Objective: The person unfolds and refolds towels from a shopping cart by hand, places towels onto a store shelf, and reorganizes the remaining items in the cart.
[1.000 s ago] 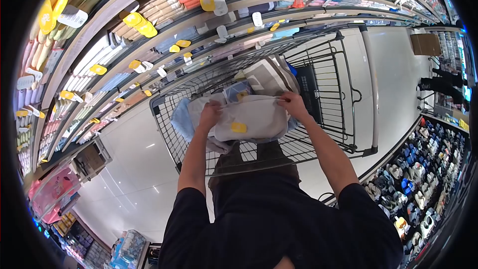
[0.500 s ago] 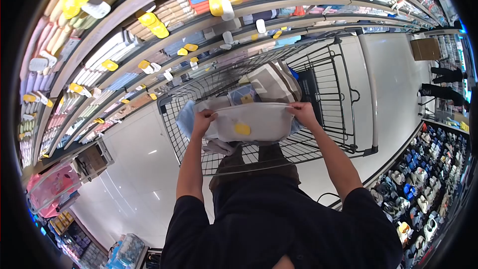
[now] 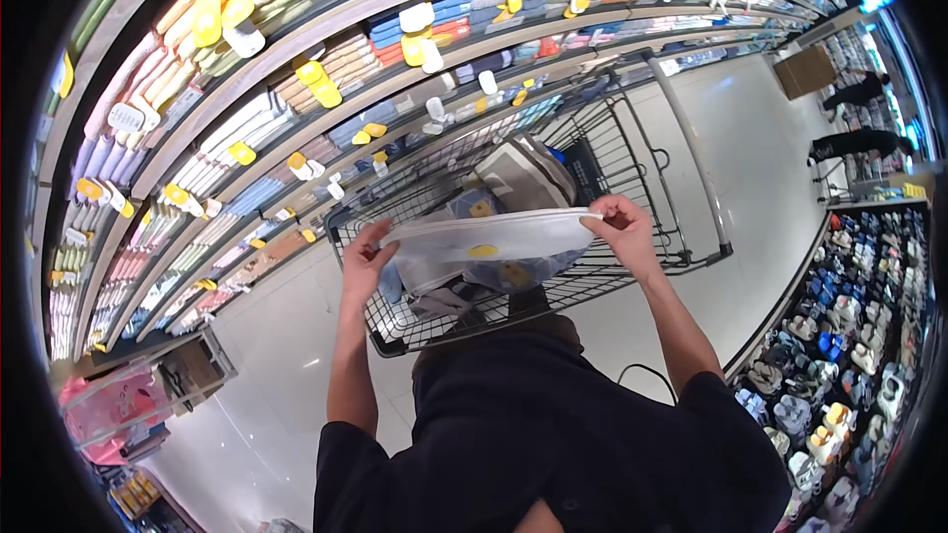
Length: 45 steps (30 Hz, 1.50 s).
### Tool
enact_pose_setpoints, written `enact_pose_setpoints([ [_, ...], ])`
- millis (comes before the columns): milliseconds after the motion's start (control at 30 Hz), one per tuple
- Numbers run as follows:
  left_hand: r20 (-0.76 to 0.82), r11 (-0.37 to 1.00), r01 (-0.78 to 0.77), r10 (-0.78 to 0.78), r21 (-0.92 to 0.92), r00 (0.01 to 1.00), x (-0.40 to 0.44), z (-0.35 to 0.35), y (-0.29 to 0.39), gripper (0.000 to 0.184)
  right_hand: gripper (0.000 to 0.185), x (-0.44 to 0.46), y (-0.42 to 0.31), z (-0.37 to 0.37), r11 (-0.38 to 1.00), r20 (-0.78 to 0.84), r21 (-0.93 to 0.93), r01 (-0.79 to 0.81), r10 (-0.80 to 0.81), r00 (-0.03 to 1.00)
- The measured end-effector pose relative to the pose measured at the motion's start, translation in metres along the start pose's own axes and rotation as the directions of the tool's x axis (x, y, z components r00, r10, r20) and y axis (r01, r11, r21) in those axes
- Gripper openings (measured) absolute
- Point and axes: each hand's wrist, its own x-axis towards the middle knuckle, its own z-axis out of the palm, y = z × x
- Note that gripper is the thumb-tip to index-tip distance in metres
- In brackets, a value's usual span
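Note:
A frosted, see-through plastic bag [image 3: 439, 249] with a yellow oval spot is stretched between my two hands over a shopping cart. My right hand [image 3: 624, 232] pinches its upper right corner between thumb and fingers. At the upper left corner, my left hand [image 3: 363, 262] grips the edge with thumb and fingertips. Blue patterned fabric [image 3: 472, 205] shows behind and through the bag. Farther back in the cart lies a folded brown-and-white patterned textile [image 3: 523, 176]. A grey striped cloth [image 3: 441, 300] rests in the cart below the bag.
The wire shopping cart [image 3: 647, 212] stands before me. Shelves of folded towels [image 3: 341, 64] with yellow and white tags curve along the left and far side. Rows of shoes [image 3: 839, 345] fill a display at right. Two people in dark clothing [image 3: 854, 143] are at the far right.
The bag's top edge has tilted, and the blue fabric now shows through it. My hands have moved slightly farther apart. The view has shifted, with more upper shelving visible.

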Motion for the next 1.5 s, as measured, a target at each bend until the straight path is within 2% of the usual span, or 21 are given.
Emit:
enact_pose_setpoints([
  [67,0.025,0.979,-0.025,0.021,0.204,0.999,0.001,-0.008,0.019,0.028,0.018,-0.003,-0.027,0.008,1.000,-0.044,-0.004,-0.008,0.008,0.999],
  [100,0.039,0.989,-0.071,0.066,0.126,0.997,0.006,-0.013,0.004,0.026,0.020,-0.004,-0.031,0.008,0.988,-0.029,-0.150,-0.020,0.016,0.999],
  [200,0.068,0.978,-0.192,0.187,0.086,0.980,0.010,-0.022,-0.001,0.020,0.020,-0.012,-0.038,0.005,0.963,-0.036,-0.271,0.018,-0.029,0.999],
  [300,0.030,0.971,-0.179,0.177,0.160,0.984,0.006,-0.027,-0.005,0.016,0.013,-0.024,-0.048,0.015,0.958,-0.021,-0.283,0.048,-0.056,0.998],
  [367,-0.003,0.973,-0.183,0.185,0.143,0.983,0.011,-0.031,-0.005,0.017,0.010,-0.025,-0.065,0.021,0.841,0.067,-0.483,0.243,-0.242,0.968],
  [467,-0.055,0.987,-0.130,0.135,0.090,0.989,0.003,-0.026,0.012,0.017,0.013,-0.026,-0.078,0.044,0.806,0.073,-0.401,0.436,-0.446,0.892],
  [533,-0.047,0.973,-0.223,0.226,0.069,0.973,0.007,-0.026,0.011,0.015,0.015,-0.014,-0.070,0.056,0.693,0.094,-0.454,0.559,-0.587,0.804],
  [600,-0.039,0.979,-0.084,0.078,-0.184,0.996,0.007,-0.020,0.007,0.011,0.016,-0.008,-0.068,0.064,0.457,0.048,-0.756,0.469,-0.675,0.736],
  [633,-0.008,0.980,-0.040,0.040,-0.193,0.999,0.010,-0.022,0.003,0.010,0.017,0.002,-0.076,0.070,0.334,0.095,-0.773,0.539,-0.779,0.619],
  [800,-0.046,0.919,-0.062,0.048,-0.389,0.998,0.018,-0.008,-0.027,0.013,0.025,0.040,-0.155,0.112,0.058,0.389,-0.672,0.738,-0.821,0.419],
  [867,-0.128,0.780,-0.092,0.015,-0.619,0.992,0.018,0.009,-0.038,0.015,0.032,0.044,-0.191,0.140,-0.065,0.602,-0.566,0.822,-0.713,0.359],
  [933,-0.147,0.759,-0.124,0.038,-0.639,0.988,0.022,0.029,-0.066,0.017,0.035,0.027,-0.222,0.181,-0.023,0.756,-0.562,0.827,-0.420,0.502],
  [967,-0.071,0.578,-0.072,0.024,-0.813,0.997,0.019,0.039,-0.081,0.021,0.034,0.028,-0.209,0.192,0.249,0.805,-0.286,0.925,-0.461,0.373],
  [1000,0.004,0.361,-0.007,0.031,-0.933,1.000,0.017,0.041,-0.087,0.025,0.033,0.025,-0.194,0.203,0.472,0.811,0.046,0.880,-0.532,0.243],
  [1033,-0.011,0.359,-0.023,0.035,-0.933,0.999,0.017,0.037,-0.084,0.025,0.032,0.004,-0.199,0.217,0.036,0.875,-0.073,0.997,-0.477,0.081],
  [1067,-0.028,0.360,-0.039,0.035,-0.932,0.999,0.005,0.047,-0.090,0.026,0.031,-0.020,-0.201,0.227,-0.415,0.936,-0.119,0.902,-0.349,-0.037],
  [1167,-0.095,0.341,-0.091,0.005,-0.935,0.995,-0.030,0.062,-0.109,0.027,0.029,-0.055,-0.172,0.222,-0.277,0.932,-0.015,0.961,-0.351,-0.087],
  [1233,-0.144,0.343,-0.129,-0.019,-0.931,0.989,-0.010,0.040,-0.099,0.028,0.030,-0.061,-0.153,0.214,-0.159,0.964,0.003,0.987,-0.263,-0.045],
  [1367,-0.200,0.367,-0.170,-0.045,-0.915,0.979,0.001,0.026,-0.091,0.029,0.030,-0.055,-0.140,0.206,-0.115,0.970,0.032,0.993,-0.238,-0.059],
  [1433,-0.202,0.386,-0.168,-0.048,-0.907,0.978,0.001,0.027,-0.088,0.030,0.029,-0.043,-0.145,0.207,0.001,0.987,0.005,1.000,-0.160,-0.005],
  [1500,-0.191,0.409,-0.157,-0.044,-0.899,0.981,0.005,0.024,-0.082,0.031,0.028,-0.025,-0.151,0.217,-0.010,0.989,-0.020,1.000,-0.148,0.018],
])
